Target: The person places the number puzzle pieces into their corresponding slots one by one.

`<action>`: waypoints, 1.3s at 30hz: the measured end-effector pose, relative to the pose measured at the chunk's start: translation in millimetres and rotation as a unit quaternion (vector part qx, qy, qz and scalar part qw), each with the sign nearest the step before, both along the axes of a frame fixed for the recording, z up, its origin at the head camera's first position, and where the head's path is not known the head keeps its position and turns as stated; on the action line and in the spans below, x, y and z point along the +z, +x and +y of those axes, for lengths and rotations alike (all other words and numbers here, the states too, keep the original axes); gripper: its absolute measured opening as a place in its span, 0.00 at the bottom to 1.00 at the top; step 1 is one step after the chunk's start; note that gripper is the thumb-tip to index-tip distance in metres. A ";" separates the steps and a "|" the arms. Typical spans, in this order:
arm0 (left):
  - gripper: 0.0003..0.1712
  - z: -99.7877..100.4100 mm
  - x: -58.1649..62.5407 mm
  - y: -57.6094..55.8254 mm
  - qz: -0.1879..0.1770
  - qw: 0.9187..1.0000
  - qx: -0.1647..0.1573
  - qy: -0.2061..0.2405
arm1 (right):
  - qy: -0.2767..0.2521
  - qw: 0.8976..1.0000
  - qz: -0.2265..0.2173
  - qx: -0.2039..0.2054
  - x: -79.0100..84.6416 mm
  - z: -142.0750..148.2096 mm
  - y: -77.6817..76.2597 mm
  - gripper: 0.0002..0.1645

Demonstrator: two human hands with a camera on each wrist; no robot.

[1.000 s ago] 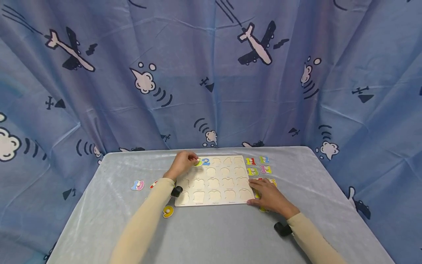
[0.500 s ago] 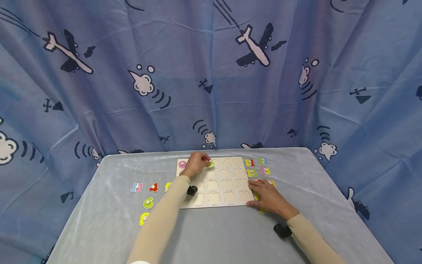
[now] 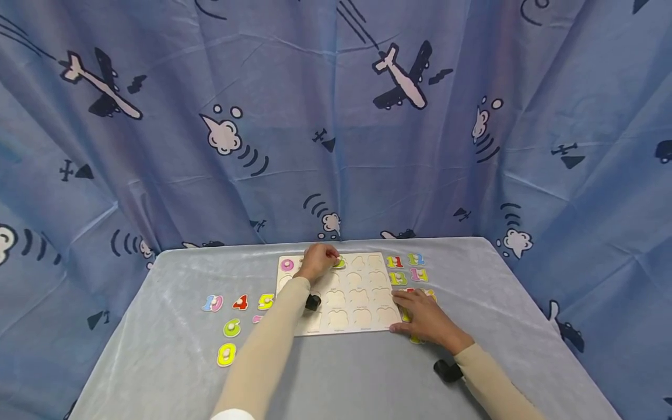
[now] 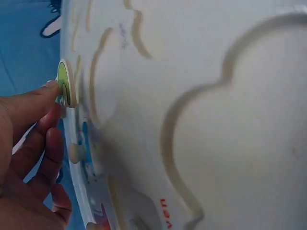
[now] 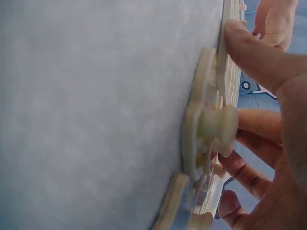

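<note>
In the head view my left hand is over the back row of a pale wooden puzzle board. Its thumb and fingers pinch a green number piece, tilted on edge at the far side of the board in the left wrist view; which number it bears is hidden. A blue piece with a knob lies in the board beside that hand. My right hand rests along the board's right edge, fingers spread and thumb at the front corner. Knobbed pieces lie beneath its fingers in the right wrist view.
A round pink piece sits in the back left recess. Left of the board lie loose numbers, including a red 4, a green 6 and a 10. A red 11 and several others lie right. A blue curtain hangs behind.
My left hand has moved right along the back row with the green piece, past the blue 2, uncovering the pink piece and loose numbers. My right hand has stayed at the board's edge.
</note>
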State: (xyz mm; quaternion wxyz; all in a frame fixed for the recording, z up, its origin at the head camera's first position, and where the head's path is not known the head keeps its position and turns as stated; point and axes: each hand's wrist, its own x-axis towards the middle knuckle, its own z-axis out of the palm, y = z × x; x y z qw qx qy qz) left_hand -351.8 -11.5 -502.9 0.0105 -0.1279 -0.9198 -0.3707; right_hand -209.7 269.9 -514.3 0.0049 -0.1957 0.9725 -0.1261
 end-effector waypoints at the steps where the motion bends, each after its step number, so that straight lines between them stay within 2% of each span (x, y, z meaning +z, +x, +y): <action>1: 0.03 0.3 -0.8 0.1 0.000 1.000 -0.001 -0.006 | 0.000 1.000 0.000 0.000 -0.6 -0.6 0.3 0.50; 5: 0.03 1.3 -2.9 1.0 -0.002 1.000 -0.001 -0.026 | -0.002 1.000 0.002 0.002 -2.0 -2.3 1.3 0.50; 21: 0.03 2.6 -6.7 5.2 -0.013 1.000 0.008 -0.018 | -0.007 1.000 0.000 0.004 -0.6 -5.0 5.4 0.50; 27: 0.11 -4.3 0.2 7.0 -0.031 0.998 -0.013 0.050 | -0.006 1.000 -0.005 0.005 -1.4 -5.2 4.1 0.49; 31: 0.13 -16.7 8.7 8.3 -0.032 0.995 -0.011 0.096 | -0.004 1.000 -0.011 0.006 -1.0 -5.4 2.3 0.49; 36: 0.11 -37.2 20.7 13.3 -0.011 0.995 -0.009 0.095 | -0.003 1.000 -0.004 0.009 -1.7 -2.9 0.3 0.50; 39: 0.10 -46.9 27.8 16.6 0.000 0.997 -0.012 0.074 | 0.000 1.000 0.002 0.008 -2.0 -0.1 0.2 0.50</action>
